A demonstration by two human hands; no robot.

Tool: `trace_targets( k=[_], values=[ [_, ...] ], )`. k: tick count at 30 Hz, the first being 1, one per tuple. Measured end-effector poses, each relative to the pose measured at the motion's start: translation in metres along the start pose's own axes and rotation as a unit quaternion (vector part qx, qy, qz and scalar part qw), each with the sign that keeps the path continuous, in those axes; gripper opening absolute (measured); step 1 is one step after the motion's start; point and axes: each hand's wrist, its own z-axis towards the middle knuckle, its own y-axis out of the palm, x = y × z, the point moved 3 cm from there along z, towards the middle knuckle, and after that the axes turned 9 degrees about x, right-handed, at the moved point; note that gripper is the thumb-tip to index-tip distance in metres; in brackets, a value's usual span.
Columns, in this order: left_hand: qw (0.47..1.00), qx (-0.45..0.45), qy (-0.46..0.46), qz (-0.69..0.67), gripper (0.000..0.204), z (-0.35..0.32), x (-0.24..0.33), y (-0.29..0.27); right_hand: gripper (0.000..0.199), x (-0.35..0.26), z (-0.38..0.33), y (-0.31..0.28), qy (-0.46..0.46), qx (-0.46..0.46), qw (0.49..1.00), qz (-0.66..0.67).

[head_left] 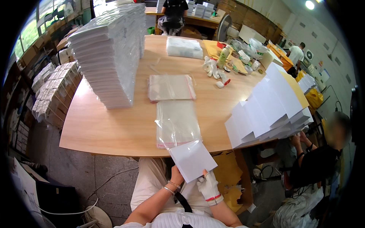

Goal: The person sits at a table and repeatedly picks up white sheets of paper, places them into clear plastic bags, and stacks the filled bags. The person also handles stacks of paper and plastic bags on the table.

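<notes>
A white square stack of paper is held tilted over my lap, at the table's front edge. My bare left hand, with bracelets at the wrist, grips its left side, and the fingers are hidden beneath. On the lower right corner, my right hand, in a white glove that leaves the fingertips bare, has its thumb on top. The far edge of the stack overlaps a pile of clear plastic bags with a pink-red edge. A second pile of clear bags lies just beyond.
Tall stacks of wrapped paper stand on the left of the table. White paper blocks lean in steps at the right edge. Gloves, a bottle and a wrapped bundle lie farther back. A person sits at the right.
</notes>
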Motion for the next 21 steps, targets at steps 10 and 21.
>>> trace_targets(
  k=[10,21],
  values=[
    [0.995,-0.08,-0.006,-0.054,0.022,-0.027,-0.037,0.005,0.018,0.016,0.021,0.01,-0.054,-0.036,0.993,-0.101],
    [0.987,-0.141,0.063,0.038,0.025,-0.021,-0.031,0.021,0.023,0.015,0.025,0.015,-0.093,-0.043,0.995,-0.015]
  ],
)
